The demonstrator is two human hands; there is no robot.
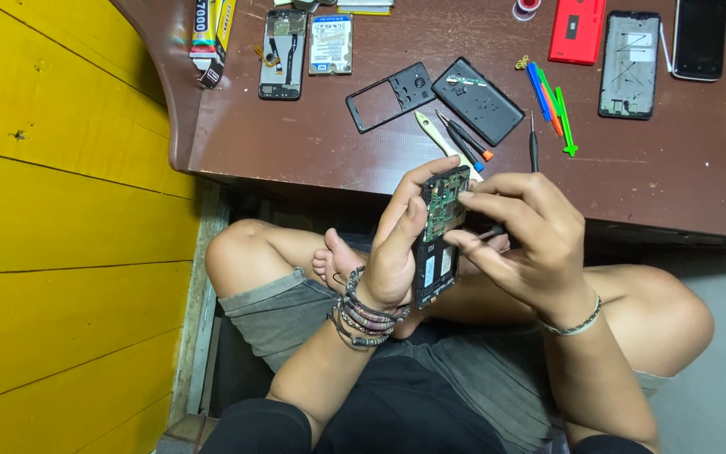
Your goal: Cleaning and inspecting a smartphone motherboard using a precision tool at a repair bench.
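Left hand [397, 252]: clamped around opened phone [439, 240].
Right hand [527, 240]: pinching dark tool [491, 230] at circuit board [445, 206].
Risk: slipping tip, likely scratching board.

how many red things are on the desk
2: a red phone back cover lying flat near the top edge, right of centre, and a small red-and-white ring just left of it, partly cut off by the frame. More may lie out of view.
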